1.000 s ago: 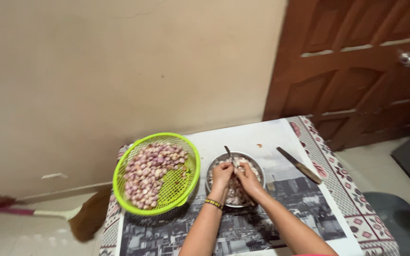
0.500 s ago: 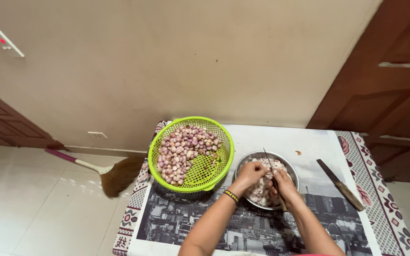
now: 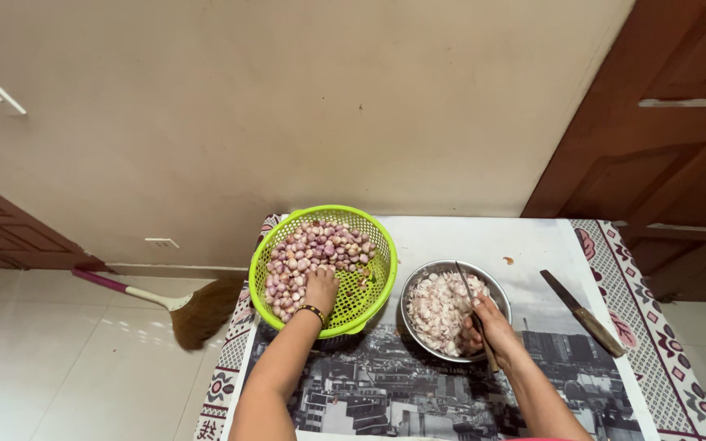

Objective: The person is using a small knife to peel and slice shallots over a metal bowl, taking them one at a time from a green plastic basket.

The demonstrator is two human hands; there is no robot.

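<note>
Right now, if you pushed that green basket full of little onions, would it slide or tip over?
The green plastic mesh basket would probably slide, since its wide round base sits flat on the printed paper sheet. It likely feels heavy, because small purple onions fill much of it. The onions look round, so they might roll about inside.

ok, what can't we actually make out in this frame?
All in the head view:
- Left hand: fingertips buried among the small onions in the green basket; no grip visible.
- Right hand: holds a thin knife over the steel bowl; blade edge too small to make out.
- Second knife: blade detail too small.
- Broom: handle end cut by the door at left.
</note>
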